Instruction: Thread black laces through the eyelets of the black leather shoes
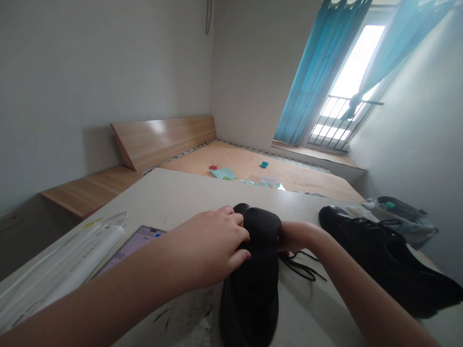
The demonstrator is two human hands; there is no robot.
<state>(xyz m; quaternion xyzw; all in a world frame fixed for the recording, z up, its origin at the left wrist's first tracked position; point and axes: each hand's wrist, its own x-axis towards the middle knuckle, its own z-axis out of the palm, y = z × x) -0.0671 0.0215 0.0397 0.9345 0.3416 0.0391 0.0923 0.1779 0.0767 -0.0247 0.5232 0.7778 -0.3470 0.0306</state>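
Note:
A black lace-up shoe (pixel 249 313) stands on the white table in front of me, its heel end towards me and its toe away. Its wide black tongue (pixel 261 236) is raised out of the opening. From the left, my left hand (pixel 226 241) lies against the shoe with its fingers curled onto the tongue's edge. My right hand (pixel 289 236) reaches in from the right behind the tongue, which hides most of its fingers. Below that hand, loose black laces (pixel 304 270) trail onto the table.
The other black shoe (pixel 383 255), laced, is at the right by a clear plastic bag (pixel 415 221). A phone (pixel 133 246) and a white box-like item in clear plastic (pixel 72 270) lie on the left of the table (pixel 181 188). Beyond is a wooden bed base (pixel 246 156) with small packets.

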